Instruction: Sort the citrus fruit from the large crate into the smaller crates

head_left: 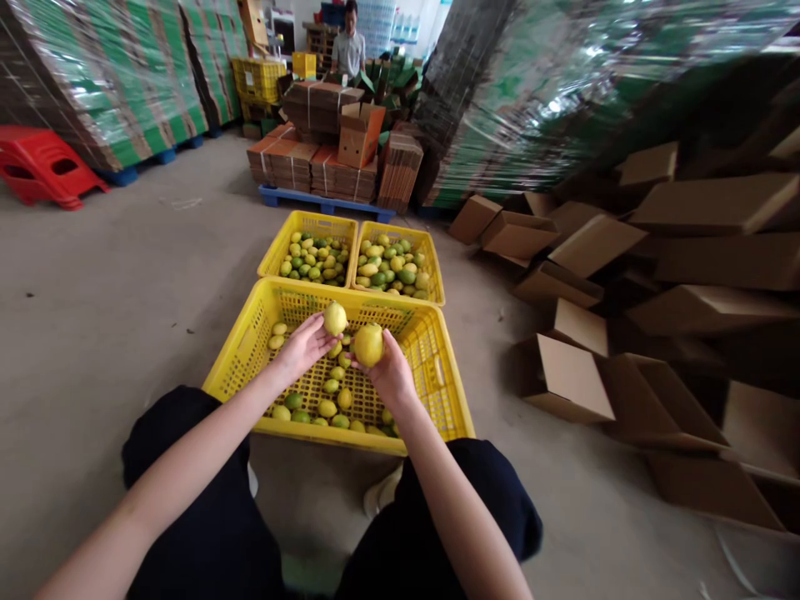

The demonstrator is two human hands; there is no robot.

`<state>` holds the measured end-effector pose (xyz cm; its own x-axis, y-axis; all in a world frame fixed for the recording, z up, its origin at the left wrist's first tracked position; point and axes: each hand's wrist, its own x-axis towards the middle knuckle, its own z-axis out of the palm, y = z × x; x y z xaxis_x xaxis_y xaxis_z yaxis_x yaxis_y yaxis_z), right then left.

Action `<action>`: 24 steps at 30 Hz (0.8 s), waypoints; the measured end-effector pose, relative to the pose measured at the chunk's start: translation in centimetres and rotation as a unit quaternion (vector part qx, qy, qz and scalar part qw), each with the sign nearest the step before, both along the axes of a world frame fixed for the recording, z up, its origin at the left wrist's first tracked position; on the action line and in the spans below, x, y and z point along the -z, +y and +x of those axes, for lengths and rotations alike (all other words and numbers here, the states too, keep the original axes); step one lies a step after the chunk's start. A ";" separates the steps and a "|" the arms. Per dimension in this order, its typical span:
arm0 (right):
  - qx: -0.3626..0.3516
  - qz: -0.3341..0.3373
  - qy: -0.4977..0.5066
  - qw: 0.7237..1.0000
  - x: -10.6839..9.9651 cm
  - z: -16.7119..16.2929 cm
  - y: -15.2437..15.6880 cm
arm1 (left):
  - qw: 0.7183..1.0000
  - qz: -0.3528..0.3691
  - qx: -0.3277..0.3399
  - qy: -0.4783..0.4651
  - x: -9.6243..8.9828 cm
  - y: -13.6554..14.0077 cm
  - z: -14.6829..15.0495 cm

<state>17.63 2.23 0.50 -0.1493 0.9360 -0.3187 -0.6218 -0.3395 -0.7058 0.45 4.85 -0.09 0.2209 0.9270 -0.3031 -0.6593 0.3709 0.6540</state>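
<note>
In the head view, a smooth grey floor is seen, on which a large yellow perforated plastic crate is set, its far rim bordered by two smaller fruit-filled yellow crates. Over its interior — inside the rims — a pale yellow round citrus fruit is held by the left hand's fingers, and a deeper yellow citrus fruit is gripped in the right hand. Sideways, a broad floor stretch is offered leftward — rightward, a narrower strip is bounded by heaped brown cardboard boxes.
</note>
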 end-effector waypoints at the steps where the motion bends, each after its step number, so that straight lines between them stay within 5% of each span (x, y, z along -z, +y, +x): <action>1: -0.007 0.000 0.008 1.000 -0.1 0.0 0.0 | 1.000 0.001 -0.002 0.002 -0.1 0.0 0.0; 12: -0.027 0.010 0.054 0.998 -0.2 0.6 -0.3 | 0.997 0.005 0.074 0.030 0.3 -0.2 0.0; 17: -0.049 0.016 0.009 0.999 -0.2 0.5 0.1 | 0.992 -0.027 0.119 0.039 0.6 0.0 0.2; 24: -0.026 0.033 -0.068 0.997 0.3 -0.2 -0.1 | 0.991 -0.007 0.097 0.093 0.8 -0.2 0.3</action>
